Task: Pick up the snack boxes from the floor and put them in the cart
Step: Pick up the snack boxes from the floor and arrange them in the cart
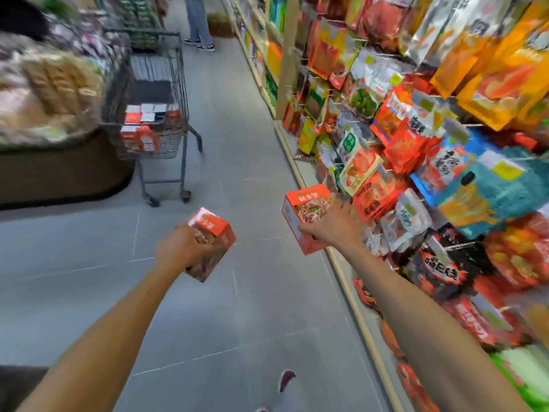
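Note:
My left hand [178,248] grips an orange-red snack box [215,230] held out over the grey floor. My right hand [334,226] grips a second orange-red snack box [303,208] with a noodle picture, close to the shelf on the right. The grey wire cart [178,84] stands ahead and to the left, well beyond both hands. Several similar red and white boxes [139,126] lie inside the cart's basket.
Shelving packed with hanging snack bags [430,138] lines the right side of the aisle. A dark display stand with bagged goods [50,93] sits on the left by the cart. A person's legs [199,22] stand far up the aisle. My shoe [286,379] shows below.

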A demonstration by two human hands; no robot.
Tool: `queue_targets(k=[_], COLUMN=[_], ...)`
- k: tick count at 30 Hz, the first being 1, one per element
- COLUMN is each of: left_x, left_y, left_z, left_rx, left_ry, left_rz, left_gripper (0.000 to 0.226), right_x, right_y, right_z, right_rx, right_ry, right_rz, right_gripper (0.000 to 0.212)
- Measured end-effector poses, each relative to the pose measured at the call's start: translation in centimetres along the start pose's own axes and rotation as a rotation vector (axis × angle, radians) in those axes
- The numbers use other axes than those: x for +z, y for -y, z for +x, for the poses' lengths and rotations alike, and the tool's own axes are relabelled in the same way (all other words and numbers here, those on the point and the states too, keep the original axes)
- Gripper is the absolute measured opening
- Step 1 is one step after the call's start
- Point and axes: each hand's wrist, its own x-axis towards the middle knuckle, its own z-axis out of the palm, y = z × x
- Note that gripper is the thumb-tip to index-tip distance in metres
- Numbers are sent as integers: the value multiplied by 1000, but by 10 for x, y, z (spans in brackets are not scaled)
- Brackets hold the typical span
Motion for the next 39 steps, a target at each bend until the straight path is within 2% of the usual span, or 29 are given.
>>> queue_targets(k=[5,8,11,14,17,21,27,31,35,39], left_x=[-18,-30,-50,-72,-89,-99,-108,-127,-150,-184], left_y=[33,39,38,43,49,62,94,112,136,152], left_z=[47,94,145,195,237,281,345,392,456,524], left_rx=[-102,-139,-189,-217,-264,-326,-397,-408,-416,-395], left_ry=[-29,20,14,-12,-61,-74,-100,-117,-120,-107], left_rz=[29,21,-28,53,29,-6,-5,10,-22,-49], left_gripper=[64,57,64,68,75,71,81,76,87,82], right_x=[20,31,36,43,49,63,90,112,127,134], right_y=[67,102,142,181,221,273,348,401,461,529], right_z=[65,111,165,218,262,301,351,384,419,460], right_rx=[-87,-121,-144,-148,-184,-224,-279,-283,-260,-243], right_ry=[60,76,96,134,133,182,204,219,232,224], right_rz=[30,33,35,57,58,43,38,42,51,58], right_gripper=[120,118,117,117,114,116,113,112,110,110])
